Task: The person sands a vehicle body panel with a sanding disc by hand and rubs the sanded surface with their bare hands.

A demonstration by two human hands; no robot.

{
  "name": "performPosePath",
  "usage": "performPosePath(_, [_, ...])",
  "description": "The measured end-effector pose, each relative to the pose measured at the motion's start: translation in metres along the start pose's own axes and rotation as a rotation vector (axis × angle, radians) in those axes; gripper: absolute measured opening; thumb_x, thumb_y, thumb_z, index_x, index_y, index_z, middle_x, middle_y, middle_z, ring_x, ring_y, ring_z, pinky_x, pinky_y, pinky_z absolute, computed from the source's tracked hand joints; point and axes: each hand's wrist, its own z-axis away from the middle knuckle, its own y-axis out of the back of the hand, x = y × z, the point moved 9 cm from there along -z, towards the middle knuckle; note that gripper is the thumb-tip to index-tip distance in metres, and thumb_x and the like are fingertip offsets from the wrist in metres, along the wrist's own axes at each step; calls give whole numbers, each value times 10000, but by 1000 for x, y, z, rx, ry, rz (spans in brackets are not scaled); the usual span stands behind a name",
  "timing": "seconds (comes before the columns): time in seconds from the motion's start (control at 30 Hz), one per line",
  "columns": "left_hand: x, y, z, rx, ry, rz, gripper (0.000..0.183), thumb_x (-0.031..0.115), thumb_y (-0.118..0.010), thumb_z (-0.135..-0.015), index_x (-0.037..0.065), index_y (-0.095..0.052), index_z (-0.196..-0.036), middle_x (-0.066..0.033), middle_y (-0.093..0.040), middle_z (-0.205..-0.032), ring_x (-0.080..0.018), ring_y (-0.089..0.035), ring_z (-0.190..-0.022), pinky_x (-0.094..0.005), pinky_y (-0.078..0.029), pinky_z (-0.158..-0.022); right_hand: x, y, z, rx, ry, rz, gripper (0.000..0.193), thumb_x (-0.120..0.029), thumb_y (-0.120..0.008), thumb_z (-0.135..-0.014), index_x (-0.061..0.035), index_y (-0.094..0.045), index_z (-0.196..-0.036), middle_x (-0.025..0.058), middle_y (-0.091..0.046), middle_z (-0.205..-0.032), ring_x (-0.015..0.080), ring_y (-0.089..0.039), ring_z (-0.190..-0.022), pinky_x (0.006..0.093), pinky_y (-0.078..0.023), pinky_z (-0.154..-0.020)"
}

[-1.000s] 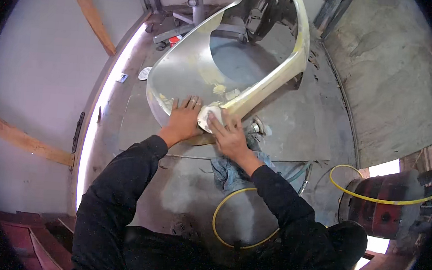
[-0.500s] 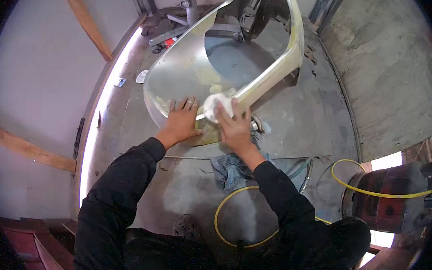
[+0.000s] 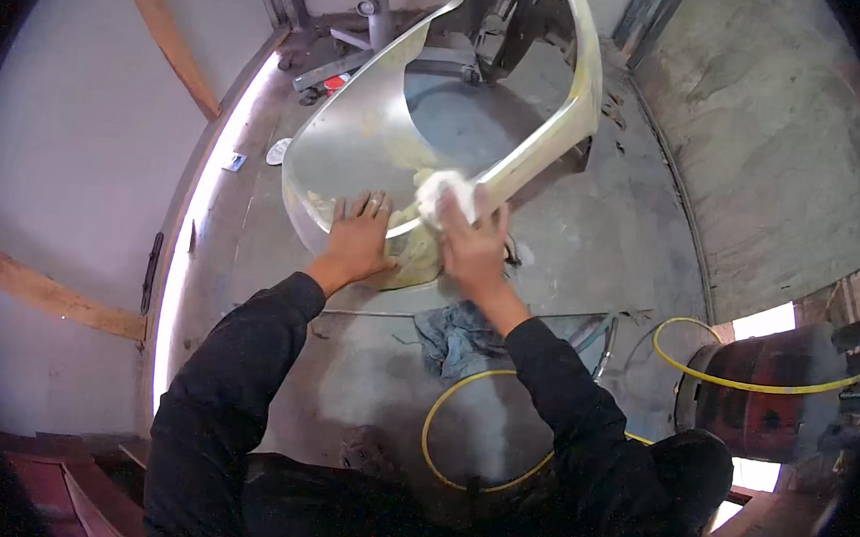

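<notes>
Workshop, dusty concrete floor (image 3: pixel 592 240), yellow hose (image 3: pixel 460 410), metal drum (image 3: pixel 770 392)

Left hand (image 3: pixel 357 239) flat on pale curved panel (image 3: pixel 359 149), right hand (image 3: pixel 471 246) pressing white, probably cloth, wad (image 3: pixel 442 192)

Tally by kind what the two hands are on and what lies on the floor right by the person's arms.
Pale curved body panel: 1
White wiping cloth, under the right hand: 1
Blue-grey rag on the floor: 1
Yellow hose: 1
Hands on the panel, counting the left hand: 2
Total: 6

right hand (image 3: pixel 474 244) | white cloth (image 3: pixel 442 194) slid up-left along panel (image 3: pixel 359 144)
</notes>
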Motion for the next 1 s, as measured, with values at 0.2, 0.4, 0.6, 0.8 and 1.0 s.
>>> performPosePath(0.2, [6,-2,-4,1,-12,5,1119,570,-798,-717,8,-301,-1547,-176,-369,-1586,-349,-300,-1489,-611,-224,-1189,11,4,-12,32,-17,42,486,-258,-636,-870,-116,-643,-1336,39,-545,-1483,429,-427,-1402,706,-242,-1092])
performPosePath(0.4, [-2,-2,-1,56,-28,-2,1117,571,-808,-699,1,-324,-1529,-194,-383,-1570,-363,-320,-1475,-609,-240,-1182,-36,-4,-8,-62,168,-105,422,-264,-627,-866,-113,-694,-1254,61,-632,-1367,467,-466,-1344,724,-246,-1078])
performPosePath(0.6, [1,0,-1,41,-14,8,1107,554,-818,-693,3,-336,-1523,-184,-395,-1566,-361,-330,-1471,-614,-249,-1177,-31,-2,0,-51,70,-97,345,-260,-611,-893,-175,-731,-1205,-21,-622,-1401,457,-473,-1333,725,-228,-1085])
performPosePath(0.8, [3,4,-1,70,-14,37,1060,500,-839,-698,-4,-371,-1504,-183,-393,-1568,-356,-337,-1472,-621,-253,-1177,-6,6,-4,24,-116,30,354,-277,-628,-892,-167,-730,-1212,10,-619,-1398,433,-441,-1375,704,-225,-1100])
performPosePath(1.0, [-2,7,2,91,-15,16,1062,506,-841,-699,-5,-370,-1502,-181,-422,-1544,-347,-359,-1457,-618,-258,-1174,5,11,-16,82,-142,114,373,-275,-648,-872,-148,-724,-1214,22,-645,-1352,410,-412,-1401,728,-222,-1082])
